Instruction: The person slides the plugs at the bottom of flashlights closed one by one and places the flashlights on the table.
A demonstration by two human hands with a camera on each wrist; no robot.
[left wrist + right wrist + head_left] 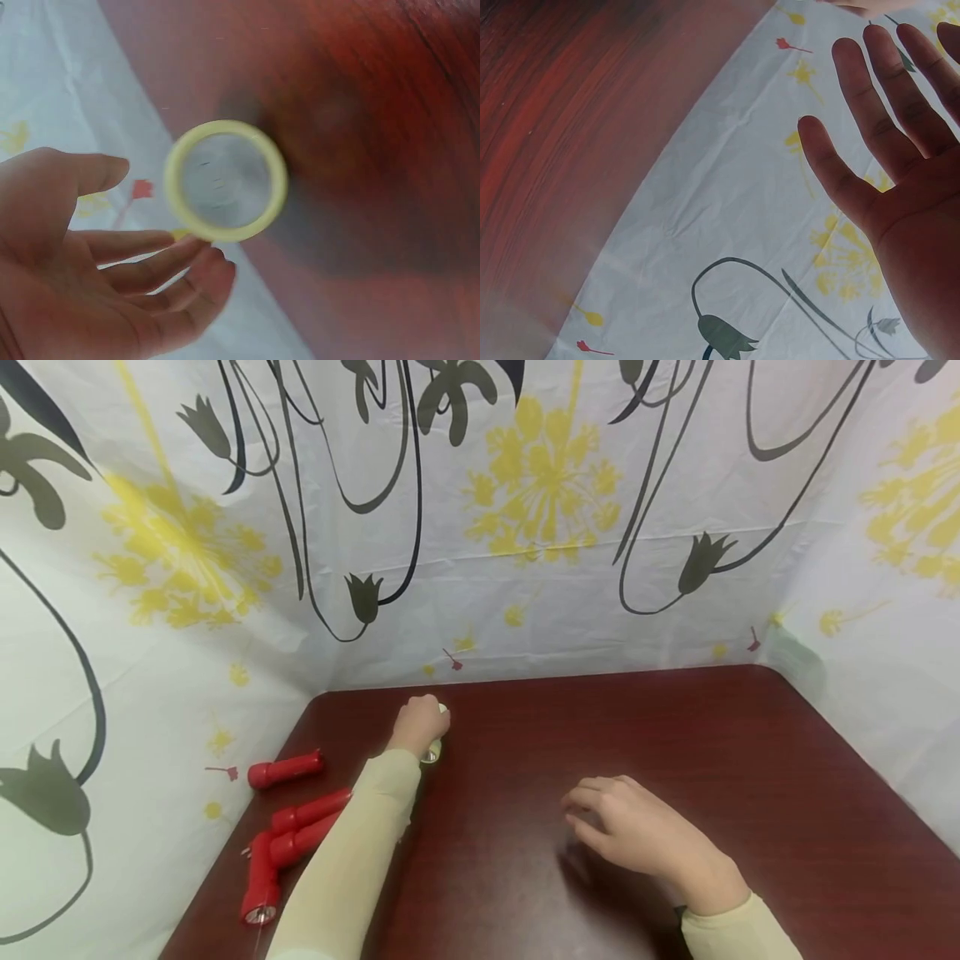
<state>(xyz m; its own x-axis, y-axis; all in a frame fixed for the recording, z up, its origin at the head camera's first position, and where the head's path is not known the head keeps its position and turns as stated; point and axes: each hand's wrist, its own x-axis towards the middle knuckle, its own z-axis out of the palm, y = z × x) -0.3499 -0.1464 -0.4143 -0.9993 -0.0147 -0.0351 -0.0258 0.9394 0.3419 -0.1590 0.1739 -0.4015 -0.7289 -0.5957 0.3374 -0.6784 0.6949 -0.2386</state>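
A pale yellow flashlight (431, 752) is near the table's far left part, partly covered by my left hand (420, 723). In the left wrist view the flashlight's round lens and yellow rim (174, 180) face the camera. There the thumb of my left hand (97, 292) stands apart from the rim, and the fingers, loosely bent, reach its lower edge; whether they touch it I cannot tell. My right hand (637, 827) hovers over the right-middle of the table with relaxed fingers and holds nothing. In the right wrist view its fingers (889, 105) are spread.
Several red flashlights lie at the table's left side: one farther back (287, 770), two side by side (309, 811) partly behind my left sleeve, and one pointing forward (261, 877). Patterned white cloth (525, 610) encloses the dark red table (540, 735) at the back and sides.
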